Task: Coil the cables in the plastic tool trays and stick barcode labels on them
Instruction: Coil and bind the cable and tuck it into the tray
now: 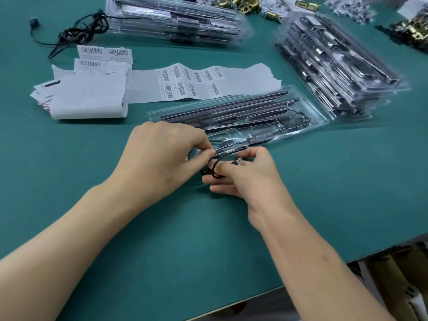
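The left hand (pixel 162 154) and right hand (pixel 245 179) are close together over the green tabletop (pixel 92 163). Each pinches the black cable (pixel 229 150) with curled fingers, and its USB plug (pixel 239 162) pokes out by the right thumb. Just beyond them, a clear plastic tray (pixel 320 122) holds long dark bars and thin wire. The barcode label strip (pixel 196 82) lies farther off. The fingers hide part of the coil.
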A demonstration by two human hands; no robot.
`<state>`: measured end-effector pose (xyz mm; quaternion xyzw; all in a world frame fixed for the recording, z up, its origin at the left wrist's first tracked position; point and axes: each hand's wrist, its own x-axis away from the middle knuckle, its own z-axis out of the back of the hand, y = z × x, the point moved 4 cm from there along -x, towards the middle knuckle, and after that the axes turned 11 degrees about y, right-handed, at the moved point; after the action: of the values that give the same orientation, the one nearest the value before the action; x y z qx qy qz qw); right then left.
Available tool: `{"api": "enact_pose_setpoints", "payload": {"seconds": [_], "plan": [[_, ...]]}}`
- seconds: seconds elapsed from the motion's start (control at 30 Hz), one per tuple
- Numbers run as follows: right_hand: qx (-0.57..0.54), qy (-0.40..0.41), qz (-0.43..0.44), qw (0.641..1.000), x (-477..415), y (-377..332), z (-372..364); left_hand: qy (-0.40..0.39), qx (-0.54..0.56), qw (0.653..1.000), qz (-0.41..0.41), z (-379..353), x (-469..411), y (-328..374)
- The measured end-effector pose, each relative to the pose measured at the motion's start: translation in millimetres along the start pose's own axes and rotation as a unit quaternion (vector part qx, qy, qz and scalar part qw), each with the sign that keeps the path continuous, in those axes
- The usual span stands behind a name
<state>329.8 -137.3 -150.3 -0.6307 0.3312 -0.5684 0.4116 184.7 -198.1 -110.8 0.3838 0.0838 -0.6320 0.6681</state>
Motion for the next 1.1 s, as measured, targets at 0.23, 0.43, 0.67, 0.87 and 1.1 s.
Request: {"api": "enact_pose_setpoints", "payload": {"seconds": [0.23,0.43,0.67,0.87,1.1], "plan": [[-0.089,0.013,-0.025,0.996,9,4,2,0.001,-0.002,1.0,0.008,-1,0,-1],[-0.117,0.054,0.016,0.992,13,6,-4,0.003,0.002,1.0,0.004,0,1,3],[-0.099,0.006,-0.022,0.995,8,3,7,-0.046,-0.007,0.999,-0.015,1,0,1],[0.077,0.0,0.051,0.996,3,-4,30,-0.049,-0.009,0.999,-0.021,2,0,-5],[0.129,0.006,0.237,0.963,4,-4,43,-0.06,0.001,0.998,0.03,-12,6,3]]}}
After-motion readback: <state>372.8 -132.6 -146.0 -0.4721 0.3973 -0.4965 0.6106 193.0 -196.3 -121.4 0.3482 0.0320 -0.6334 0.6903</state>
